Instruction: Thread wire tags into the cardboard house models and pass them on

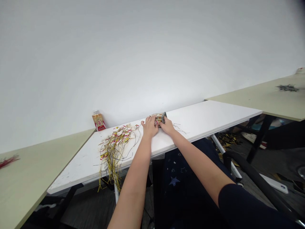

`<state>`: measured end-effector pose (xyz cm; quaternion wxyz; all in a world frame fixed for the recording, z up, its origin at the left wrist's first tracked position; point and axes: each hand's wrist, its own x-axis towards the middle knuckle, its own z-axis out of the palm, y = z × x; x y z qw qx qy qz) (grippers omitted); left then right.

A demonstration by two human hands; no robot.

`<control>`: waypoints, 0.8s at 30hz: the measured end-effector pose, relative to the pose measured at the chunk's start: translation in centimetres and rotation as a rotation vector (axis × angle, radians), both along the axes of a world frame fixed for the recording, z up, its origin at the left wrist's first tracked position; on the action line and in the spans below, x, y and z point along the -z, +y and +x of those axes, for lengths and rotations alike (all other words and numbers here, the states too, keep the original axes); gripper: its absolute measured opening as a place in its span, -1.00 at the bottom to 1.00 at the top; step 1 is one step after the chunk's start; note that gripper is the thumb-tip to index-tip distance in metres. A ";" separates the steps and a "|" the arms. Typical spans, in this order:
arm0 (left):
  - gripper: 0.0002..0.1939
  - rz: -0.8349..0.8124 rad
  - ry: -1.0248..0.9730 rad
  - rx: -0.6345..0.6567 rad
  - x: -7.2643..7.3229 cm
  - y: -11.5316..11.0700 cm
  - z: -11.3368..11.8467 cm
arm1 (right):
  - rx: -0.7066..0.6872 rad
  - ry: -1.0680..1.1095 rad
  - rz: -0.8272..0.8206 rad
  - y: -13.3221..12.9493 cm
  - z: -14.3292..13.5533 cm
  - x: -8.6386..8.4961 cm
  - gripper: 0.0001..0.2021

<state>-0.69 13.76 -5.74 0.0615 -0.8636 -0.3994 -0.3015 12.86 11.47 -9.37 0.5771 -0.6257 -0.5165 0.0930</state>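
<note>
On the white table (193,119) lies a small box-like object (164,117) with a grey end and printed sides. My left hand (150,127) rests on its left part, thumb stretched out to the side and the other fingers over the top. At the grey end, my right hand (167,126) has its fingers bent around the near side. A few thin dark wires (179,128) lie just right of my right hand. To the left is a tangled pile of yellow and dark wires (114,146) with red-and-white tags, partly hanging over the table's front edge.
A gold and red bottle (98,121) stands against the wall at the back left. Greenish tables adjoin at both sides, with a red bundle (9,161) on the left one and a dark bundle (287,87) on the right one. A black chair armrest (250,175) is at lower right.
</note>
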 end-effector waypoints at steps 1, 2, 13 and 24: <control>-0.44 0.003 -0.005 -0.005 0.0 0.0 0.0 | -0.003 -0.005 0.006 0.0 0.0 0.0 -0.61; -0.43 0.008 -0.011 -0.011 -0.1 -0.1 -0.1 | -0.006 -0.007 0.010 0.1 0.0 0.1 -0.63; -0.40 0.017 -0.024 0.005 -0.1 -0.2 0.0 | -0.049 0.167 0.062 0.0 -0.2 -0.3 -0.72; -0.30 0.021 0.069 0.156 -0.1 0.2 0.0 | -0.112 0.277 0.117 0.1 -0.2 -0.1 -0.59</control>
